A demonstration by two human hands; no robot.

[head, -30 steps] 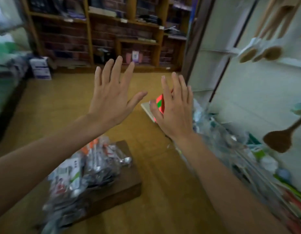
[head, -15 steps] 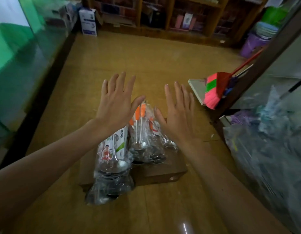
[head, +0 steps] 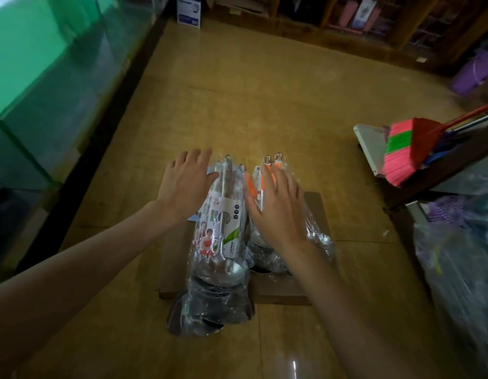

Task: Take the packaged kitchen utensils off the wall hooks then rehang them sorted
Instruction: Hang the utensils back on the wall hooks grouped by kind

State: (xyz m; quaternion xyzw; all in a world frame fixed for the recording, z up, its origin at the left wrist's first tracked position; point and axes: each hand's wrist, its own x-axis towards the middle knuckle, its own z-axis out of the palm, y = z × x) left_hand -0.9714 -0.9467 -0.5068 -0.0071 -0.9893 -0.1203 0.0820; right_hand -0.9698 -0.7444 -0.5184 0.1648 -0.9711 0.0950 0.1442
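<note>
Starting at the far left, a green-tinted glass display counter (head: 32, 77) is noted running along the yellow-brown tiled floor (head: 264, 91). A white and blue cardboard box (head: 188, 9) is seen on the floor at the counter's far end.

The left hand (head: 186, 184) is held flat, palm down, with fingers straight and slightly spread; nothing is grasped. It is placed at the left edge of a clear-plastic bundle of steel ladles with a white and green printed card (head: 221, 233). Contact cannot be confirmed.

This bundle is laid lengthwise on a low brown flat-topped block (head: 316, 206), bowls toward the camera and hanging loops away. Its near end overhangs the block and reaches the floor.

Just beside it on the right, a second clear-plastic bundle of steel utensils with orange handles (head: 249, 184) is laid on the same block. The right hand (head: 281, 212) is spread flat over it, fingers straight, nothing gripped. Whether the palm presses the plastic cannot be told.

Further right, a white dustpan (head: 370, 146) and a broom with pink and green bristles (head: 401, 151) are recorded leaning together. A purple plastic bucket (head: 472, 75) is seen beyond them, near dark wooden shelving (head: 346, 23). Crumpled clear plastic bags (head: 456, 255) are blurred along the right edge.
</note>
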